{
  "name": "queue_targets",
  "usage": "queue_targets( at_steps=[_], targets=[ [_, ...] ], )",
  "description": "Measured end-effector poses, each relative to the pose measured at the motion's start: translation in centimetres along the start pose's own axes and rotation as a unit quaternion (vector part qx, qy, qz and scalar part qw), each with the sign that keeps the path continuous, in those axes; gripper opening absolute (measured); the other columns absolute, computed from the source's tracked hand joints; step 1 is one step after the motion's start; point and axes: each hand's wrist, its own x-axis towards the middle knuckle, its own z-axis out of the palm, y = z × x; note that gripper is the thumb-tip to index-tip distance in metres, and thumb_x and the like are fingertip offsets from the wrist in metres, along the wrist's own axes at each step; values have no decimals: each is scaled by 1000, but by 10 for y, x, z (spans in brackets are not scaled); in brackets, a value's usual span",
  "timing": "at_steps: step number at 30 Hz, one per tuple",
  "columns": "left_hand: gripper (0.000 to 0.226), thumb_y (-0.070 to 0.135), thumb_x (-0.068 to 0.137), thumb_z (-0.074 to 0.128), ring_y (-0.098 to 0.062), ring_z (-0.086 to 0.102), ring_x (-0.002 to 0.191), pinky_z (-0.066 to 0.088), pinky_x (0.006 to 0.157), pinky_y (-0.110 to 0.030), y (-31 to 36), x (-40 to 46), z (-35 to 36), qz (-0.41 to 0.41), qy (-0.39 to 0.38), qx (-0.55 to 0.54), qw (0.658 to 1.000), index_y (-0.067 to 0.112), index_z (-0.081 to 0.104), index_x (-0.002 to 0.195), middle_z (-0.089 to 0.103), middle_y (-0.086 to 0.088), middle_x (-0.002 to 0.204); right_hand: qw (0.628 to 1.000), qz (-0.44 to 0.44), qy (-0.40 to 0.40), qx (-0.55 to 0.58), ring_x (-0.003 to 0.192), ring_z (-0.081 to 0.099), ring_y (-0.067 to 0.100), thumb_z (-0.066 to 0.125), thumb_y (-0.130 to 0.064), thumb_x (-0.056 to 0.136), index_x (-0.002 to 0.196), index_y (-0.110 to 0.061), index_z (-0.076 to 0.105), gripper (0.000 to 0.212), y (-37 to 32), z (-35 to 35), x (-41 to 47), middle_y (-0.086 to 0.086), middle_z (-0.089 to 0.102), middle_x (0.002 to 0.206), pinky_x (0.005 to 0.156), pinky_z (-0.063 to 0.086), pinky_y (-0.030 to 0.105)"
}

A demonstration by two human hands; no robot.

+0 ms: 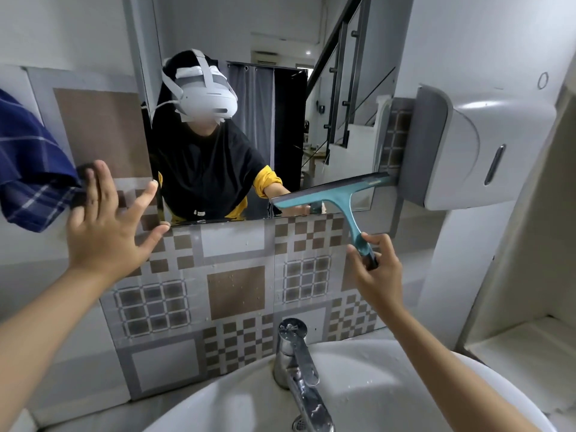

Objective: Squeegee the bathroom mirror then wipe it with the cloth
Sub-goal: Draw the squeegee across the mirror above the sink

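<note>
The mirror (280, 126) hangs on the tiled wall above the sink. A teal squeegee (338, 194) lies with its blade against the mirror's lower right part, tilted up to the right. My right hand (375, 269) grips its handle from below. My left hand (106, 222) is spread flat on the wall tiles by the mirror's lower left corner, fingers apart, holding nothing. A dark blue checked cloth (31, 169) hangs at the far left, touching the fingertips of that hand.
A white sink (374, 385) with a chrome tap (296, 357) sits directly below. A white and grey dispenser (461, 148) juts from the wall right beside the squeegee's blade end. A white ledge (523, 341) is at the lower right.
</note>
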Motion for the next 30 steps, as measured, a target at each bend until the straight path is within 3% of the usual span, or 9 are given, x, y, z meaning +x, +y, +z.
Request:
queue_targets(
  at_steps=[4,7,10,15,19,26,30],
  targets=[
    [72,61,81,33,-36,0,141,38,82,-54,0,0,0,1,4,0,1000,25,33,144,0,-28,155,998,39,30,26,42,42,10,66,-17,90,92,-27,47,21,-10,15,-12,4,48,57,37,39,22],
    [73,61,81,32,-36,1,142,38,83,-53,0,1,-1,-4,-2,-2,1000,25,32,144,1,-29,155,995,62,54,53,40,41,4,64,-13,91,93,-14,48,17,-22,28,-20,0,48,59,37,36,16],
    [73,61,81,33,-38,3,143,38,86,-54,0,0,0,-12,-10,-5,1000,26,30,145,-1,-28,155,986,102,73,111,43,42,2,63,-15,92,96,-10,47,17,-36,41,-26,0,51,65,41,39,23],
    [70,58,83,38,-32,-8,141,37,91,-57,-1,1,1,-23,-22,-13,999,28,27,146,-4,-27,156,951,207,93,209,48,40,13,62,-28,92,95,-27,45,17,-60,69,-31,11,50,71,42,37,25],
    [67,47,88,52,-38,-2,144,35,96,-61,-3,2,-2,-21,-37,-23,999,29,26,146,-6,-26,156,916,263,119,279,42,41,13,60,-26,93,94,-26,43,18,-88,88,-33,9,51,67,35,37,23],
    [71,42,85,59,-43,5,143,23,108,-58,-5,3,-8,-9,-50,-20,999,29,25,147,-2,-28,155,911,274,105,291,49,48,15,63,-27,92,95,-27,44,19,-111,126,-59,21,60,84,41,42,24],
    [72,45,87,55,-38,-4,144,18,112,-55,-5,4,-11,-13,-61,-39,997,33,18,148,-8,-24,156,922,254,73,282,47,47,12,63,-26,91,96,-28,44,20,-121,152,-80,10,57,72,46,46,29]
  ],
)
